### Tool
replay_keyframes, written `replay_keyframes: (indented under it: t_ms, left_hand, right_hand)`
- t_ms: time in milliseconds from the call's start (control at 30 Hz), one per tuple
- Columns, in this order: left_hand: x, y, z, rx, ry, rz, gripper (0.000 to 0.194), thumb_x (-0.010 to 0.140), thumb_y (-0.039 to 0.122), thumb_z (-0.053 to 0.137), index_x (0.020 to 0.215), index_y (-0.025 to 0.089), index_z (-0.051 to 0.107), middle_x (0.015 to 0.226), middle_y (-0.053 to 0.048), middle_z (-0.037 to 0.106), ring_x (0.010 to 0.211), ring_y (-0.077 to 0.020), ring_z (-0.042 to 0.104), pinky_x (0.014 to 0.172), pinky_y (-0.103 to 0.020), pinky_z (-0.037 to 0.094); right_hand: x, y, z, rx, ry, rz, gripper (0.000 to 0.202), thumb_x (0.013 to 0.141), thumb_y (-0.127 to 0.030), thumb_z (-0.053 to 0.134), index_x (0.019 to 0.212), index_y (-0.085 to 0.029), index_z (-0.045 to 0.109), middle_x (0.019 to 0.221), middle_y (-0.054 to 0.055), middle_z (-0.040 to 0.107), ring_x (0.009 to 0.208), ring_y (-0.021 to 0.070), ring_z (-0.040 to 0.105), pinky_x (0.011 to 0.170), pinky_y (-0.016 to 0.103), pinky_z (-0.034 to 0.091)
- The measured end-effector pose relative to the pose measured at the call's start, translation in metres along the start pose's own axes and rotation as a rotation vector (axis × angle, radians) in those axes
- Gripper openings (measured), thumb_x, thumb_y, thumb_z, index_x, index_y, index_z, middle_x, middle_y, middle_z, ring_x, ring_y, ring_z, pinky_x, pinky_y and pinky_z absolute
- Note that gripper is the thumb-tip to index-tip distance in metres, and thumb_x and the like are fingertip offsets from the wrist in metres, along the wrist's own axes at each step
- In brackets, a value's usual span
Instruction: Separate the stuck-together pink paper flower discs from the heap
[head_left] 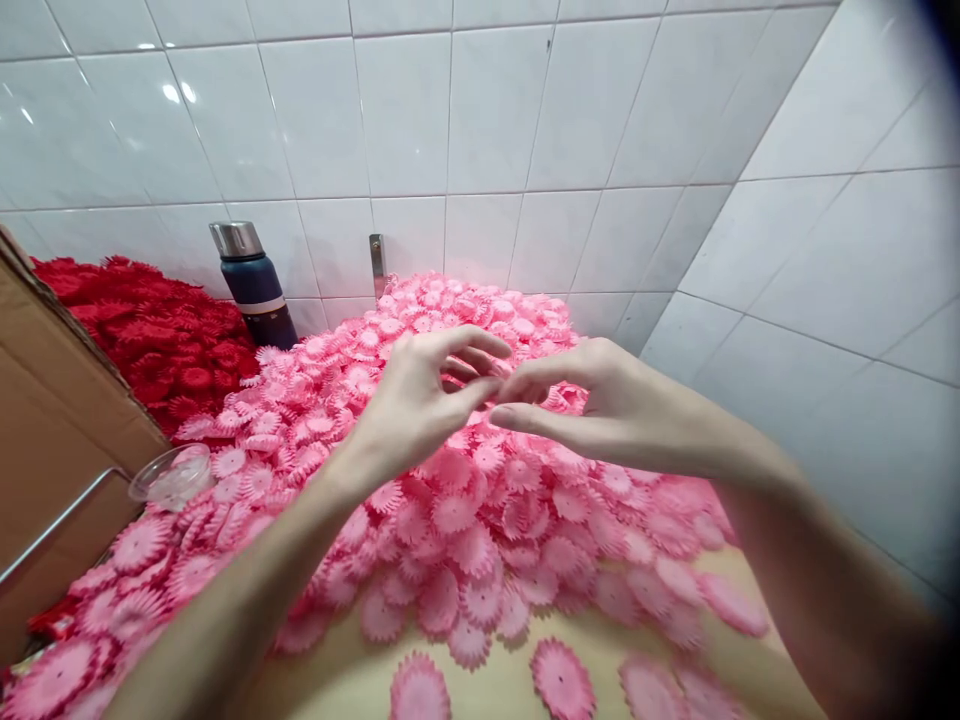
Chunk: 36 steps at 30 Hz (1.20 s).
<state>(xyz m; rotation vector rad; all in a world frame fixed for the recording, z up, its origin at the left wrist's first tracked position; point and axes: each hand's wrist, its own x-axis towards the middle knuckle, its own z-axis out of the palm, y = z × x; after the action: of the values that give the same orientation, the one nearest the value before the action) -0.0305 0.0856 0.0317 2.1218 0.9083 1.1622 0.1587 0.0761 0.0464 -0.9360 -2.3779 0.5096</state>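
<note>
My left hand (431, 390) is raised over a large heap of pink scalloped discs (457, 510), its fingers apart and curved to the right, with nothing seen in them. Facing it, my right hand (600, 405) hovers over the same heap, thumb and forefinger apart and pointing left. The fingertips of both hands nearly meet above the middle of the heap. No disc shows between them. A few single pink discs (562, 679) lie on the pale tabletop (345, 670) at the near edge.
At the left are a cardboard box (67, 420), a heap of red discs (157, 340) and a clear plastic tub (176, 478). A dark blue bottle (256, 290) stands behind the pink heap. White tiled walls (495, 110) close off the back and right.
</note>
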Motion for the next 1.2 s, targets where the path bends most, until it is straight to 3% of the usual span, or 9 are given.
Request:
replay_keyframes:
  t_ms: [200, 333, 467, 600, 833, 1200]
  left_hand:
    - [-0.027, 0.001, 0.037, -0.313, 0.041, -0.189, 0.018, 0.079, 0.021, 0.07, 0.095, 0.017, 0.061, 0.089, -0.003, 0.067, 0.082, -0.0157, 0.066, 0.07, -0.029, 0.057]
    - [-0.057, -0.01, 0.057, -0.479, 0.004, -0.378, 0.015, 0.078, 0.021, 0.072, 0.089, 0.017, 0.062, 0.092, -0.004, 0.067, 0.083, -0.0158, 0.065, 0.079, -0.032, 0.054]
    - [-0.081, -0.02, 0.07, -0.612, -0.004, -0.51, 0.015, 0.08, 0.021, 0.07, 0.093, 0.018, 0.064, 0.091, -0.005, 0.067, 0.085, -0.0172, 0.064, 0.077, -0.032, 0.054]
    - [-0.095, -0.029, 0.07, -0.636, 0.045, -0.535, 0.014, 0.079, 0.02, 0.072, 0.091, 0.018, 0.066, 0.094, -0.004, 0.068, 0.089, -0.017, 0.065, 0.081, -0.03, 0.053]
    - [-0.104, -0.044, 0.065, -0.614, 0.046, -0.545, 0.017, 0.08, 0.026, 0.072, 0.097, 0.021, 0.067, 0.097, -0.003, 0.069, 0.089, -0.0165, 0.065, 0.079, -0.028, 0.054]
    - [-0.108, -0.044, 0.067, -0.665, 0.028, -0.508, 0.016, 0.081, 0.023, 0.071, 0.097, 0.023, 0.068, 0.095, -0.003, 0.069, 0.09, -0.016, 0.065, 0.081, -0.028, 0.054]
  right_hand:
    - [-0.026, 0.016, 0.003, 0.083, -0.003, 0.067, 0.02, 0.081, -0.037, 0.071, 0.071, -0.02, 0.069, 0.065, 0.0, 0.065, 0.06, 0.0136, 0.057, 0.054, 0.026, 0.044]
    - [-0.051, 0.035, 0.036, 0.264, -0.031, 0.124, 0.017, 0.078, -0.033, 0.075, 0.074, -0.019, 0.066, 0.068, -0.001, 0.065, 0.062, 0.0128, 0.058, 0.057, 0.025, 0.046]
    - [-0.065, 0.044, 0.068, 0.368, -0.045, 0.16, 0.018, 0.077, -0.03, 0.076, 0.07, -0.018, 0.064, 0.066, -0.002, 0.064, 0.061, 0.011, 0.057, 0.058, 0.024, 0.045]
    - [-0.065, 0.045, 0.082, 0.469, -0.068, 0.176, 0.013, 0.078, -0.026, 0.073, 0.073, -0.018, 0.064, 0.069, -0.002, 0.064, 0.063, 0.0108, 0.058, 0.059, 0.024, 0.046]
    - [-0.067, 0.046, 0.087, 0.497, -0.043, 0.167, 0.011, 0.082, -0.03, 0.071, 0.085, -0.019, 0.071, 0.08, 0.002, 0.071, 0.072, 0.0141, 0.064, 0.068, 0.028, 0.052]
    - [-0.068, 0.045, 0.094, 0.547, -0.045, 0.211, 0.01, 0.081, -0.028, 0.071, 0.08, -0.018, 0.069, 0.076, 0.001, 0.069, 0.068, 0.013, 0.063, 0.064, 0.026, 0.05]
